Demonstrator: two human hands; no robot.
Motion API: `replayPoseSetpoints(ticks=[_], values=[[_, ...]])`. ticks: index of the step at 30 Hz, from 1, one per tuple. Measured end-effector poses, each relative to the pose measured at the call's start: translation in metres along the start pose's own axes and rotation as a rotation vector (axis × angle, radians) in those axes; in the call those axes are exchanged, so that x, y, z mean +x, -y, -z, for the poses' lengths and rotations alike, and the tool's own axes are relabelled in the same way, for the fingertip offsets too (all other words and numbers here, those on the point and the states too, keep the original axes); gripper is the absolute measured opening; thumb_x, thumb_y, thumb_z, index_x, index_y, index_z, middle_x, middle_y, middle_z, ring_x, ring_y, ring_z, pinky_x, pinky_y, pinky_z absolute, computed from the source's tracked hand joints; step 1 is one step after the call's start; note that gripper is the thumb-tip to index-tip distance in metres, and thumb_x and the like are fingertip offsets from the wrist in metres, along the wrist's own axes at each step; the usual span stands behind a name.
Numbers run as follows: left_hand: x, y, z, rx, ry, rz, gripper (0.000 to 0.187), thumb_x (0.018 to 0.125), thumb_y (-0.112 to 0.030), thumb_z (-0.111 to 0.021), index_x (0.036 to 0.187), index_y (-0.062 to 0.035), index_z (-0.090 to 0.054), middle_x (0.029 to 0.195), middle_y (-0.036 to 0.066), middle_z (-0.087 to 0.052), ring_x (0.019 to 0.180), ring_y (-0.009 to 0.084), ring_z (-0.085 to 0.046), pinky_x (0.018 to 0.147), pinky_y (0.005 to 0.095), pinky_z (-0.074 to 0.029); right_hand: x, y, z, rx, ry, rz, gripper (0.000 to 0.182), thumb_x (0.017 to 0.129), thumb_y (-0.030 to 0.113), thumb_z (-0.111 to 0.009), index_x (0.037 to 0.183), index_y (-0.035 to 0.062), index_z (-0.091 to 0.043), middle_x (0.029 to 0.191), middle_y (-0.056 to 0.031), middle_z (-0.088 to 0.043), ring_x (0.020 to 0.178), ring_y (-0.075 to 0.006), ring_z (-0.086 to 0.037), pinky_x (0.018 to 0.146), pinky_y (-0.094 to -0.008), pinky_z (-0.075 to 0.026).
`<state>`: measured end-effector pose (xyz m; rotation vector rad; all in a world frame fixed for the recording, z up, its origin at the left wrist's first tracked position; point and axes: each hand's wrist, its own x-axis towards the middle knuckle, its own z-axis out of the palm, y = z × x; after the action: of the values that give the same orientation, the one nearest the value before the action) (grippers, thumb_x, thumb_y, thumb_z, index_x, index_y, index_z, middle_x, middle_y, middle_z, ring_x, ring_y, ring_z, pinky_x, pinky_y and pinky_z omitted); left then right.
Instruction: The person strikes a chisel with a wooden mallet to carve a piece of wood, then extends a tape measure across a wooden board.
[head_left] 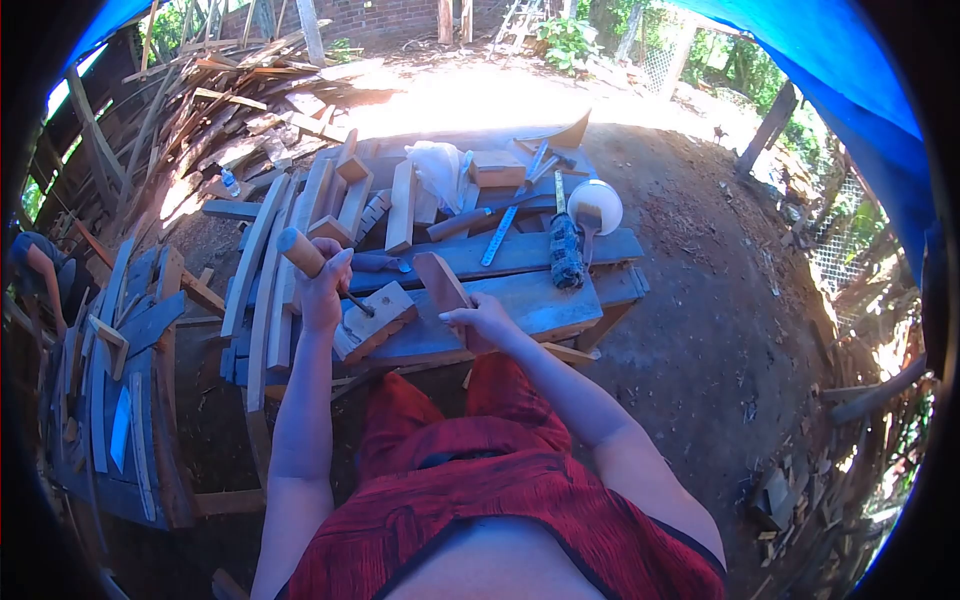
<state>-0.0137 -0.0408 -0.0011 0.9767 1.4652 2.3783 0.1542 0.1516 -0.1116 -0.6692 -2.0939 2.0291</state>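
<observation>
My left hand [325, 287] is closed round a tool with a thick round wooden handle [301, 251]. The tool's thin metal shaft points down at a light wooden block [374, 320] on the workbench. A flat wooden piece [441, 283] stands tilted in my right hand [483, 318], whose fingers grip its lower part, to the right of the block. Behind the block, a dark-handled tool [380, 262] lies on the bench.
The workbench [540, 302] carries long boards [262, 262], a plastic bag [436, 172], a blue ruler [499, 237], a white bowl [596, 208] with a brush and a dark bottle [566, 250]. Scrap wood is piled at the back left. Part of another person [42, 262] shows far left.
</observation>
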Motion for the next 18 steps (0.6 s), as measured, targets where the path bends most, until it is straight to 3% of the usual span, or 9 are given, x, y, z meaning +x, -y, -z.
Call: replayPoseSetpoints(ticks=[8,12,18], values=[[-0.001,-0.001,-0.008,0.042,-0.114,-0.021,0.016,0.082,-0.012,-0.068,0.079,-0.0082,-0.053,0.061,-0.002,-0.049,0.048,0.0043,-0.045,0.044,0.0179,-0.033,0.003,-0.006,0.002,-0.028,0.024,-0.001,0.061,0.067,0.037,-0.08,0.101,-0.0091,-0.059,0.088,-0.0126,-0.066,0.081,-0.0177,-0.064,0.074,-0.0303,-0.05],[0.012,0.007,-0.002,-0.033,-0.392,-0.04,0.019,0.082,-0.017,-0.072,0.083,-0.0048,-0.058,0.056,-0.002,-0.049,0.042,0.0051,-0.043,0.039,0.0201,-0.031,0.012,-0.022,0.004,0.033,-0.037,-0.027,0.05,0.069,0.031,-0.08,0.097,-0.0055,-0.06,0.084,-0.01,-0.065,0.077,-0.0146,-0.062,0.069,-0.0294,-0.05],[0.014,-0.006,0.002,0.039,-0.512,-0.048,0.026,0.082,-0.024,-0.073,0.079,-0.0082,-0.052,0.055,-0.003,-0.046,0.041,0.0064,-0.043,0.038,0.0219,-0.032,0.005,-0.01,-0.001,0.148,0.026,-0.056,0.044,0.072,0.027,-0.078,0.097,-0.0035,-0.059,0.086,-0.0082,-0.064,0.074,-0.0136,-0.06,0.065,-0.0278,-0.048]])
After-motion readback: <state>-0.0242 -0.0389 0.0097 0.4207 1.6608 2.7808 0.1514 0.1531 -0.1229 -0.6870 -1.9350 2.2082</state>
